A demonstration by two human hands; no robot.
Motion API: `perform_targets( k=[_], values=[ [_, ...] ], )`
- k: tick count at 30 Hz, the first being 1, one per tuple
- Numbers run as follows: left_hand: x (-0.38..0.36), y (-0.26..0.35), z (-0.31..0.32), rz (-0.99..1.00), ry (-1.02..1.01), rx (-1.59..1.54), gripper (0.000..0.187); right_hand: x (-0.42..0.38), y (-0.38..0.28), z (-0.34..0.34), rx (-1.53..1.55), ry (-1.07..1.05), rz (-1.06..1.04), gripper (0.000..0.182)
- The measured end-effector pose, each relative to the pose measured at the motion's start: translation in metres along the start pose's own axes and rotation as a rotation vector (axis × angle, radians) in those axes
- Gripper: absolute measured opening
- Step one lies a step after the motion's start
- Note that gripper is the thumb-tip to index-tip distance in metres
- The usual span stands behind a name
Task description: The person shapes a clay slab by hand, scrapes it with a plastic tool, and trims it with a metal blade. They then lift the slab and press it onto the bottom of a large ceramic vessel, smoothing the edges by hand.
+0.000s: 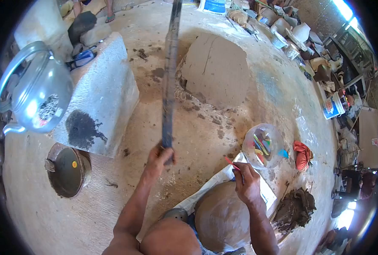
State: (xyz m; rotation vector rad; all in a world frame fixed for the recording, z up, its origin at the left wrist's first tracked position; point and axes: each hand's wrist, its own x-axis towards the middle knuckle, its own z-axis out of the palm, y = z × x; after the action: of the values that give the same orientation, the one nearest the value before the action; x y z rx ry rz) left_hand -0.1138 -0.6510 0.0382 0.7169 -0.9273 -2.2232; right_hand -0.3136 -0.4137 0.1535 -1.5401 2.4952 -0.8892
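My left hand (160, 160) is closed round the lower end of a long, dark, narrow bar (168, 80), which stands up past the top edge of the view. My right hand (247, 182) pinches a thin red stick-like tool (230, 162), its tip pointing up and left. Below that hand sits a large rounded brown clay form (220, 219), beside my knee (169, 239). A white cloth or sack (212, 182) lies partly under the clay form. Just beyond the red tool is a clear plastic bowl (249, 146) with several coloured tools in it.
A big clay block (216, 70) rests on the floor ahead. At left are a metal kettle (40, 93), a pale stone slab (112, 85) and a bucket of muddy water (65, 172). To the right lie a red bundle (302, 156) and a rough clay heap (297, 210).
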Motion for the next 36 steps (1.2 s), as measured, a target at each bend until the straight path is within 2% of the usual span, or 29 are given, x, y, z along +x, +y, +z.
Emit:
perform_targets(
  k=[2,3,5,6,8,9,11,14,15,17,18,19,21,22,23,24,25,27,28,29,31,32,34,35,36],
  values=[
    [-0.021,0.006,0.018,0.153,-0.177,0.227,0.033,0.009,-0.020,0.000,0.039,0.112,-0.124,0.026],
    [-0.029,0.008,0.024,0.150,-0.188,0.226,0.033,0.011,-0.030,-0.003,0.033,0.120,-0.119,0.026],
    [-0.039,0.009,0.039,0.200,-0.159,0.171,0.040,0.014,-0.046,-0.014,0.012,0.178,-0.247,0.037],
    [-0.042,0.010,0.050,0.191,-0.188,0.171,0.040,0.015,-0.052,-0.022,-0.004,0.197,-0.230,0.037],
    [-0.051,0.011,0.075,0.260,-0.109,0.427,0.046,0.010,-0.065,-0.037,-0.176,0.110,-0.385,0.050],
    [-0.057,0.013,0.089,0.250,-0.148,0.427,0.046,0.006,-0.072,-0.044,-0.197,0.129,-0.357,0.050],
    [-0.063,0.015,0.122,0.494,-0.071,0.858,0.044,-0.002,-0.082,-0.058,-0.301,-0.001,-0.491,0.057],
    [-0.078,0.002,0.151,0.571,-0.187,0.862,0.044,-0.020,-0.078,-0.070,-0.355,0.029,-0.478,0.059],
    [-0.078,-0.006,0.154,0.571,-0.249,0.856,0.044,-0.026,-0.072,-0.076,-0.381,0.057,-0.432,0.059],
    [-0.077,-0.025,0.157,0.740,-0.383,1.057,0.044,-0.041,-0.056,-0.093,-0.430,0.087,-0.283,0.059],
    [-0.085,-0.028,0.163,0.590,-0.435,1.057,0.045,-0.048,-0.041,-0.099,-0.423,0.183,-0.257,0.060],
    [-0.091,-0.034,0.167,0.584,-0.506,1.047,0.045,-0.059,-0.028,-0.114,-0.429,0.185,-0.133,0.062],
    [-0.098,-0.045,0.170,0.483,-0.665,1.112,0.044,-0.077,0.005,-0.153,-0.497,0.395,0.016,0.059],
    [-0.099,-0.054,0.168,0.476,-0.722,1.113,0.044,-0.086,0.025,-0.177,-0.556,0.516,0.047,0.053],
    [-0.099,-0.066,0.165,0.546,-0.789,1.090,0.044,-0.098,0.063,-0.198,-0.617,0.595,0.062,0.039],
    [-0.100,-0.075,0.164,0.609,-0.853,1.063,0.045,-0.110,0.070,-0.218,-0.430,0.709,0.223,0.024],
    [-0.102,-0.079,0.166,0.594,-0.904,1.058,0.045,-0.127,0.090,-0.234,-0.476,0.692,0.440,0.016],
    [-0.106,-0.088,0.171,0.532,-0.993,1.098,0.047,-0.160,0.121,-0.256,-0.533,0.715,0.647,0.018],
    [-0.110,-0.091,0.172,0.521,-1.030,1.094,0.047,-0.182,0.147,-0.259,-0.520,0.899,0.544,0.020],
    [-0.114,-0.094,0.173,0.449,-1.042,1.066,0.048,-0.203,0.167,-0.266,-0.578,0.919,0.831,0.024],
    [-0.114,-0.101,0.168,0.382,-1.064,1.040,0.049,-0.252,0.199,-0.273,-0.491,1.034,0.984,0.028],
    [-0.110,-0.109,0.162,0.321,-1.093,1.031,0.049,-0.276,0.218,-0.269,-0.495,1.045,0.990,0.028],
    [-0.110,-0.118,0.169,0.254,-1.119,1.018,0.049,-0.323,0.253,-0.250,-0.435,1.050,1.008,0.046],
    [-0.113,-0.117,0.180,0.051,-1.088,0.952,0.047,-0.344,0.263,-0.237,-0.434,1.049,1.019,0.046],
    [-0.116,-0.117,0.187,-0.146,-1.053,0.885,0.045,-0.362,0.267,-0.224,-0.409,0.914,1.253,0.057]
  ],
)
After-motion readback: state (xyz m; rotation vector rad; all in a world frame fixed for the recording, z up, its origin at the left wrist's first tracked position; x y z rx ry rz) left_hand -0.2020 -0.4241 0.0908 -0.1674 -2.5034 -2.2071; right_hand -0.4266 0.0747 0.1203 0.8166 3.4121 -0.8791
